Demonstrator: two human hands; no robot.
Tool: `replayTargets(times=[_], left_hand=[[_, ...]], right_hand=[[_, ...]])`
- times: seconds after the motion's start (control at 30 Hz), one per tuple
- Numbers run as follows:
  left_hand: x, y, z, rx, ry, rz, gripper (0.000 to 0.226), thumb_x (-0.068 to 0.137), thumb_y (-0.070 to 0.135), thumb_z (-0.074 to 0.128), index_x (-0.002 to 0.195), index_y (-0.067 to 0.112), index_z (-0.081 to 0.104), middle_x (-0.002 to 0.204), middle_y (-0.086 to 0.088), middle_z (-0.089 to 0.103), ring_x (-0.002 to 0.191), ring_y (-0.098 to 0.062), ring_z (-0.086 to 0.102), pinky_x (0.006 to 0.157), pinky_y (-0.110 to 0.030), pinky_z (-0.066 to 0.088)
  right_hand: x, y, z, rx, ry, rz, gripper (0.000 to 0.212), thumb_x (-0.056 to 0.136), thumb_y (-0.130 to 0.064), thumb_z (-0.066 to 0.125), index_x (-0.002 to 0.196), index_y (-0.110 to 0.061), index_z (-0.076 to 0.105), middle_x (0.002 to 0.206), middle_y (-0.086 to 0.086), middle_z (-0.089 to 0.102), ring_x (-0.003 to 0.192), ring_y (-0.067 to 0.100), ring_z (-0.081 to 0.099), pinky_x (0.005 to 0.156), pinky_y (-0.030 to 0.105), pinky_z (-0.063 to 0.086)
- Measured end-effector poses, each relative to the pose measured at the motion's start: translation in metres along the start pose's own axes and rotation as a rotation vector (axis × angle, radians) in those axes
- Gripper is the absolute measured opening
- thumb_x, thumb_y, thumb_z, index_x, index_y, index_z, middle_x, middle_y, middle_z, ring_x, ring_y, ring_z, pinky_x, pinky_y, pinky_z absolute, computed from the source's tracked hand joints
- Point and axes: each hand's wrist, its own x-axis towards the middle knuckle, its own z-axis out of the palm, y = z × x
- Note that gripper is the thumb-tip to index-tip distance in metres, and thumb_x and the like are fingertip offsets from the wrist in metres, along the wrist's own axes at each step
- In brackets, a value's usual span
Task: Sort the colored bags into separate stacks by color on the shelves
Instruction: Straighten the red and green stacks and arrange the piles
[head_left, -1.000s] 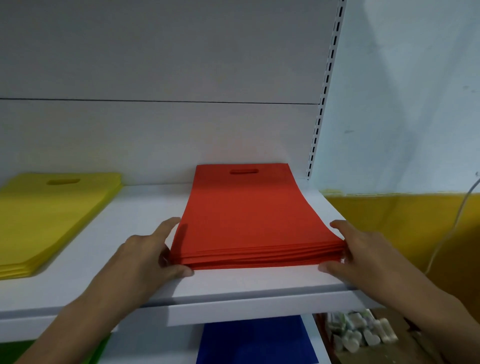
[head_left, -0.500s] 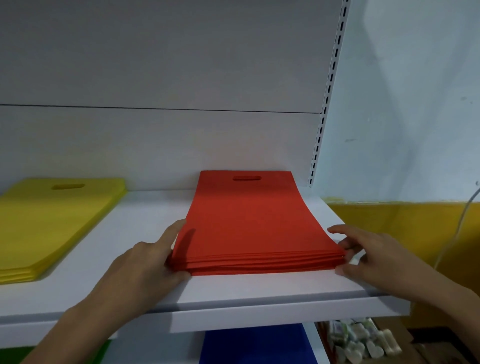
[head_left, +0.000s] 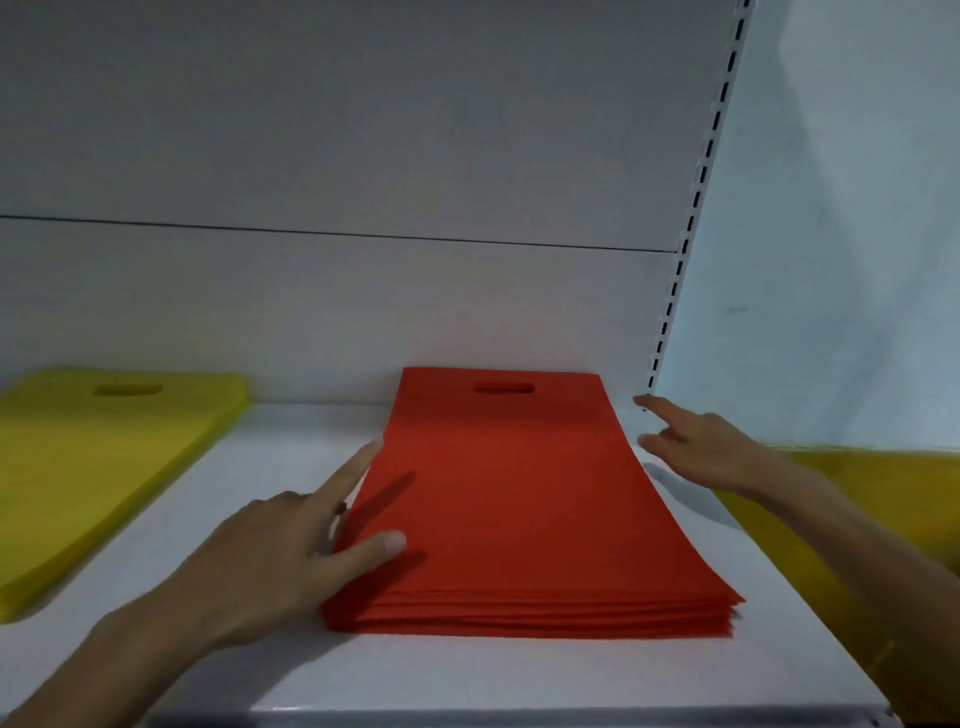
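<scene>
A stack of red bags (head_left: 519, 499) with a handle slot at the far end lies flat on the white shelf (head_left: 467, 670), right of centre. My left hand (head_left: 280, 561) lies against the stack's left edge, index finger stretched along the side and thumb resting on the top bag. My right hand (head_left: 696, 447) hovers beside the stack's far right edge with fingers extended, holding nothing. A stack of yellow bags (head_left: 98, 467) lies at the shelf's left end.
The white back panel (head_left: 363, 301) rises behind the shelf, with a slotted upright (head_left: 675, 291) at its right end. Beyond it, a pale wall (head_left: 841, 234) with a yellow lower band (head_left: 893, 499) stands to the right.
My right hand left the stack's near right corner and moved up toward the far right side. My left hand slid forward along the left edge, thumb now on top. The view moved closer.
</scene>
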Motion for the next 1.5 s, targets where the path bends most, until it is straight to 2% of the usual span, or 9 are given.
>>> replayTargets(times=[0.07, 0.17, 0.3, 0.5, 0.63, 0.9, 1.07, 1.27, 1.5], left_hand=[[0.026, 0.003, 0.001, -0.083, -0.063, 0.011, 0.085, 0.039, 0.100, 0.001, 0.118, 0.073, -0.017, 0.098, 0.005, 0.061, 0.092, -0.009, 0.056, 0.079, -0.022, 0.042], [0.058, 0.004, 0.010, -0.103, -0.096, 0.002, 0.077, 0.055, 0.095, 0.015, 0.122, 0.071, -0.013, 0.123, -0.002, 0.055, 0.111, -0.018, 0.050, 0.087, -0.025, 0.038], [0.068, 0.004, 0.020, -0.066, -0.069, 0.054, 0.084, 0.035, 0.101, 0.010, 0.113, 0.077, -0.011, 0.118, 0.004, 0.055, 0.108, -0.013, 0.048, 0.088, -0.024, 0.038], [0.072, -0.002, 0.023, -0.044, -0.042, 0.006, 0.098, 0.043, 0.095, 0.020, 0.134, 0.062, 0.003, 0.122, 0.011, 0.054, 0.108, -0.010, 0.049, 0.086, -0.022, 0.038], [0.077, 0.002, 0.023, -0.105, -0.058, -0.019, 0.079, 0.067, 0.069, 0.058, 0.137, 0.047, 0.028, 0.130, 0.011, 0.050, 0.112, -0.004, 0.045, 0.086, -0.016, 0.033], [0.068, 0.001, 0.028, -0.204, -0.075, -0.054, 0.118, 0.033, 0.097, 0.035, 0.139, 0.047, 0.021, 0.138, 0.013, 0.044, 0.121, -0.005, 0.044, 0.100, -0.024, 0.036], [0.066, 0.000, 0.017, -0.331, -0.076, -0.144, 0.104, 0.045, 0.084, 0.050, 0.138, 0.044, 0.028, 0.135, 0.008, 0.047, 0.115, -0.007, 0.047, 0.086, -0.017, 0.033], [0.100, -0.010, 0.019, -0.431, -0.092, -0.182, 0.072, 0.068, 0.062, 0.046, 0.136, 0.042, 0.031, 0.139, -0.005, 0.043, 0.127, -0.017, 0.040, 0.092, -0.024, 0.029], [0.134, -0.015, 0.028, -0.502, -0.068, -0.114, 0.052, 0.085, 0.046, 0.047, 0.133, 0.050, 0.026, 0.132, 0.003, 0.045, 0.127, -0.015, 0.037, 0.096, -0.027, 0.029]], right_hand=[[0.027, -0.004, 0.010, -0.007, -0.005, -0.025, 0.056, 0.096, -0.040, 0.040, 0.147, -0.029, 0.019, 0.123, 0.014, 0.060, 0.116, 0.027, 0.052, 0.095, 0.028, 0.035], [0.058, -0.005, 0.020, -0.033, 0.005, -0.044, 0.059, 0.096, -0.043, 0.038, 0.148, -0.030, 0.013, 0.125, 0.017, 0.056, 0.114, 0.030, 0.054, 0.097, 0.031, 0.039], [0.075, -0.004, 0.029, -0.117, 0.016, -0.101, 0.054, 0.097, -0.032, 0.034, 0.147, -0.032, 0.014, 0.112, 0.020, 0.062, 0.093, 0.028, 0.061, 0.087, 0.033, 0.047], [0.088, 0.007, 0.025, -0.064, 0.072, -0.094, 0.050, 0.095, -0.044, 0.035, 0.143, -0.036, 0.023, 0.110, 0.016, 0.062, 0.102, 0.031, 0.058, 0.094, 0.041, 0.045], [0.088, 0.000, 0.036, -0.134, 0.078, -0.180, 0.048, 0.097, -0.036, 0.037, 0.143, -0.034, 0.025, 0.106, 0.015, 0.065, 0.096, 0.028, 0.060, 0.089, 0.035, 0.046], [0.071, 0.001, 0.033, 0.020, 0.064, -0.119, 0.053, 0.096, -0.040, 0.041, 0.145, -0.030, 0.024, 0.133, 0.015, 0.052, 0.122, 0.029, 0.048, 0.098, 0.028, 0.035], [0.059, 0.006, 0.024, 0.085, -0.013, -0.108, 0.058, 0.094, -0.044, 0.044, 0.146, -0.031, 0.022, 0.140, 0.009, 0.046, 0.125, 0.023, 0.047, 0.101, 0.026, 0.033], [0.067, 0.004, 0.025, 0.067, 0.009, -0.089, 0.053, 0.096, -0.038, 0.041, 0.146, -0.028, 0.023, 0.136, 0.014, 0.049, 0.124, 0.027, 0.047, 0.102, 0.030, 0.034], [0.079, 0.002, 0.029, 0.158, 0.064, -0.109, 0.049, 0.095, -0.039, 0.045, 0.141, -0.035, 0.028, 0.115, 0.012, 0.060, 0.105, 0.027, 0.058, 0.089, 0.029, 0.042]])
